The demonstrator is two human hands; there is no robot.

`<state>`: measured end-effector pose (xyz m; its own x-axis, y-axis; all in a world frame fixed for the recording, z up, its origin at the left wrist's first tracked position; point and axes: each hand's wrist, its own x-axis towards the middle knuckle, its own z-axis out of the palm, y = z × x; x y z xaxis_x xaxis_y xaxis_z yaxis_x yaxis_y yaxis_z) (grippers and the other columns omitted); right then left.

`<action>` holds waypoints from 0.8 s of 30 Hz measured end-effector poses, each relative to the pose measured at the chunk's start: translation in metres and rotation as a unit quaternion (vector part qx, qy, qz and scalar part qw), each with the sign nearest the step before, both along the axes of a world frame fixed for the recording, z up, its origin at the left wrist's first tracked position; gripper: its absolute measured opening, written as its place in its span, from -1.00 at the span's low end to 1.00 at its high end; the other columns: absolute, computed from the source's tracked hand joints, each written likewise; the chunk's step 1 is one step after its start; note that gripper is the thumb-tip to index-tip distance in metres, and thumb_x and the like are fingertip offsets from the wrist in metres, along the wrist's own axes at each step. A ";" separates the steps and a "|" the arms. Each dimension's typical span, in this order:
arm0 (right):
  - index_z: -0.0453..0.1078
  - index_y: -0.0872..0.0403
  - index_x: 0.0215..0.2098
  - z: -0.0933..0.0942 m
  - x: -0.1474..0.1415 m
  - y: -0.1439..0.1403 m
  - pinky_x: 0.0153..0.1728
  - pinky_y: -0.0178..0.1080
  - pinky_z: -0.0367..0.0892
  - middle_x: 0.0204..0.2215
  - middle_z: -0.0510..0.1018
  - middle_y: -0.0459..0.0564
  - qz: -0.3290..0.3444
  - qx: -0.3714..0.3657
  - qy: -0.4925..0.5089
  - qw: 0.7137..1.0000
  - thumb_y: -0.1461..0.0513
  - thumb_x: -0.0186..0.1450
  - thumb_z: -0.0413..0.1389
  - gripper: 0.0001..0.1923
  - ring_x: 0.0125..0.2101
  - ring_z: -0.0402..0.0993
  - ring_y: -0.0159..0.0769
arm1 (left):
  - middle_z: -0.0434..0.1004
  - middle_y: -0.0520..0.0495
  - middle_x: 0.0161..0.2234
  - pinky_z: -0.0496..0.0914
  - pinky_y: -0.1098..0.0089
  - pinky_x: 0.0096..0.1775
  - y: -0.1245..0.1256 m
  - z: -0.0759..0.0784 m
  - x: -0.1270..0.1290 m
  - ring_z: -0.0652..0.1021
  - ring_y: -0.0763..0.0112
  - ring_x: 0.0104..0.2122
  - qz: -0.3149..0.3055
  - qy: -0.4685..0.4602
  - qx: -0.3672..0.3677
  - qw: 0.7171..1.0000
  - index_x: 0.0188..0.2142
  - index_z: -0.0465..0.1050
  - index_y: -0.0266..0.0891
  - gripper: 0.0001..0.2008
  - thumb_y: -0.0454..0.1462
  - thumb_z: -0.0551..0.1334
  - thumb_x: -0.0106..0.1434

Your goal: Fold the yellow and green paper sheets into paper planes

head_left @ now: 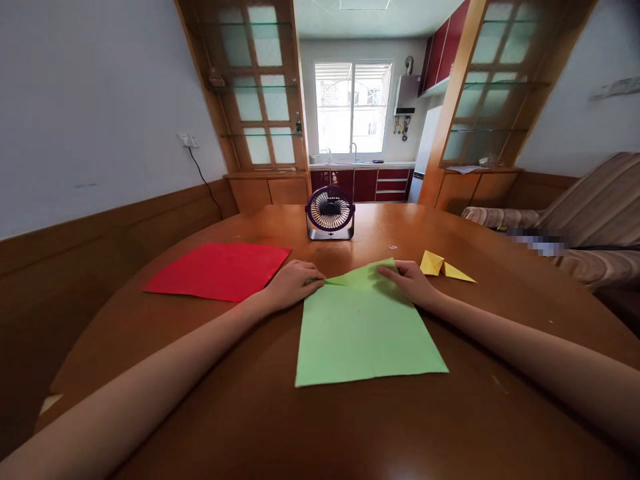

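Note:
A light green sheet of paper (367, 333) lies on the wooden table in front of me. Its far edge is raised, with a narrow flap folding over near the far left corner. My left hand (296, 285) is closed in a pinch at that corner. With its thumb on top of the sheet and the other fingers hidden behind it, my right hand (409, 279) grips the far right corner. Just beyond my right hand sits a folded yellow paper piece (440, 265) with pointed ends. Left of my left hand, a red sheet of paper (215, 270) lies flat.
A small dark purple fan (330, 212) stands on the brown table (370, 433) beyond the green sheet. A striped sofa (595, 213) is at the right. A black cord (204, 179) hangs from a wall socket at the left. Behind is a kitchen with red cabinets (367, 185).

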<state>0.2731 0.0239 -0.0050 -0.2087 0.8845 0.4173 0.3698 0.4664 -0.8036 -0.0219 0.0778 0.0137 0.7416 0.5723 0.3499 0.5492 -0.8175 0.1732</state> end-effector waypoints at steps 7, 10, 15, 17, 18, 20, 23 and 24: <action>0.24 0.04 0.21 -0.007 0.004 0.010 -0.36 -0.19 0.43 -0.37 0.47 -0.06 -0.041 0.014 0.053 0.998 0.08 0.20 0.20 -0.36 -0.39 0.41 -0.30 | 0.61 -0.03 -0.32 0.42 0.36 -0.29 -0.002 0.002 0.007 0.56 0.31 -0.32 0.076 -0.158 -0.171 0.970 -0.32 0.52 -0.22 -0.71 -0.09 0.13 0.24; 0.11 0.01 0.27 -0.009 0.006 0.012 -0.18 -0.07 0.45 -0.11 0.42 0.09 -0.060 0.087 0.002 0.994 0.12 0.20 0.19 -0.29 -0.15 0.41 -0.16 | 0.58 -0.04 -0.36 0.39 0.37 -0.34 0.003 0.005 0.004 0.54 0.31 -0.36 0.136 -0.215 -0.178 0.951 -0.37 0.51 -0.24 -0.71 -0.08 0.15 0.16; 0.23 -0.07 0.17 -0.004 0.002 0.003 0.04 0.07 0.35 0.11 0.30 0.12 -0.069 0.203 -0.108 0.971 0.14 0.28 0.13 -0.51 0.11 0.28 -0.04 | 0.48 -0.05 -0.39 0.30 0.40 -0.41 0.004 0.005 -0.012 0.47 0.33 -0.40 0.217 -0.256 -0.133 0.932 -0.23 0.47 -0.27 -0.71 -0.18 0.13 0.11; 0.35 -0.05 0.06 0.000 -0.001 -0.004 0.08 0.06 0.31 0.07 0.35 0.11 -0.039 0.230 -0.152 0.960 0.16 0.32 0.09 -0.67 0.11 0.30 -0.06 | 0.40 0.00 -0.45 0.24 0.43 -0.45 0.000 0.004 -0.018 0.41 0.39 -0.46 0.270 -0.260 -0.110 0.920 -0.14 0.43 -0.28 -0.66 -0.25 0.13 0.08; 0.39 -0.03 0.02 0.002 -0.003 -0.007 0.06 0.03 0.34 0.03 0.39 0.10 -0.014 0.232 -0.174 0.957 0.17 0.35 0.06 -0.72 0.07 0.35 -0.10 | 0.36 0.03 -0.48 0.22 0.44 -0.46 -0.002 0.004 -0.020 0.39 0.40 -0.48 0.286 -0.263 -0.103 0.916 -0.11 0.41 -0.27 -0.64 -0.28 0.12 0.07; 0.42 0.00 -0.01 0.004 -0.006 -0.011 -0.05 -0.06 0.41 -0.09 0.49 0.09 0.039 0.218 -0.218 0.951 0.18 0.38 0.02 -0.74 -0.08 0.46 -0.18 | 0.31 0.05 -0.50 0.19 0.45 -0.47 -0.006 0.005 -0.022 0.37 0.41 -0.49 0.293 -0.262 -0.100 0.914 -0.11 0.41 -0.26 -0.64 -0.32 0.09 0.07; 0.46 0.03 -0.03 0.004 -0.009 -0.013 -0.16 -0.10 0.43 -0.21 0.57 0.07 0.072 0.196 -0.272 0.939 0.16 0.39 0.01 -0.73 -0.21 0.51 -0.21 | 0.35 0.03 -0.48 0.20 0.44 -0.44 -0.009 0.008 -0.024 0.38 0.40 -0.47 0.254 -0.221 -0.135 0.932 -0.22 0.45 -0.24 -0.72 -0.31 0.07 0.09; 0.48 0.03 -0.05 0.003 -0.009 -0.013 -0.14 -0.08 0.42 -0.22 0.58 0.06 0.066 0.195 -0.283 0.937 0.16 0.39 0.01 -0.73 -0.21 0.51 -0.20 | 0.37 0.02 -0.46 0.20 0.44 -0.43 -0.010 0.010 -0.025 0.39 0.39 -0.46 0.236 -0.201 -0.151 0.938 -0.24 0.47 -0.23 -0.73 -0.30 0.07 0.10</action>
